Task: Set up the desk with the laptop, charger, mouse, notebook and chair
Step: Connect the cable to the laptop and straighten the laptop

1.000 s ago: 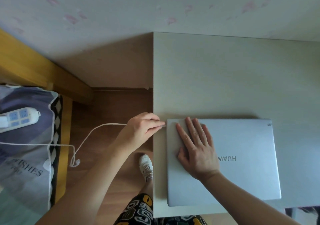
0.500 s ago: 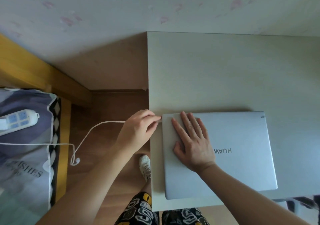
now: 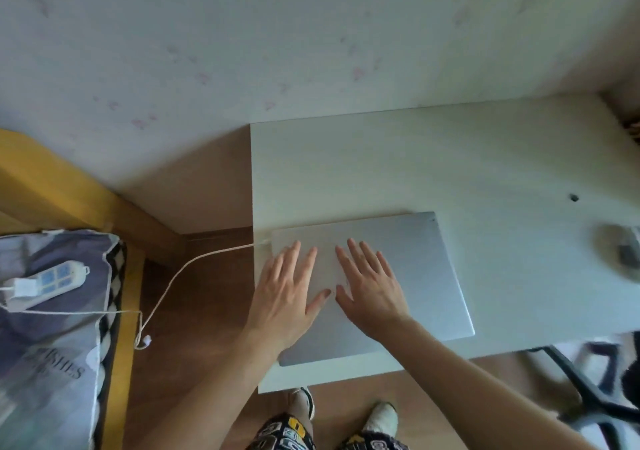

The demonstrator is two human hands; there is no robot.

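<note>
Silver laptop (image 3: 408, 276), lid closed, sits flat on the pale bench (image 3: 450, 159), toward the bench's left and near side. Only one view here, the head camera looking straight down.

Both hands are on the lid, palms down and fingers spread, gripping nothing. The left hand (image 3: 284, 297) covers the laptop's left edge and partly hangs over the bench surface beside it. The right hand (image 3: 370, 287) lies just beside it, nearer the lid's middle, thumbs almost meeting.

The white charger cable (image 3: 180, 273) meets the laptop's far-left corner, drops off the bench's left edge, loops down over the wooden floor (image 3: 194, 345) and runs across to the bed (image 3: 52, 345) on the left. There it goes to a white power strip (image 3: 52, 281) lying on the grey-purple bedding, with a white plug block sitting in the strip's left end.

Way over at the right edge of the bench there's a blurry grey thing (image 3: 623, 255), could be the mouse, honestly too smeared to tell. Below the bench's right corner you can see the dark legs of a chair (image 3: 588, 394), well apart from the laptop. The person's feet in light shoes (image 3: 381, 418) stand on the floor just below the bench's near edge.
</note>
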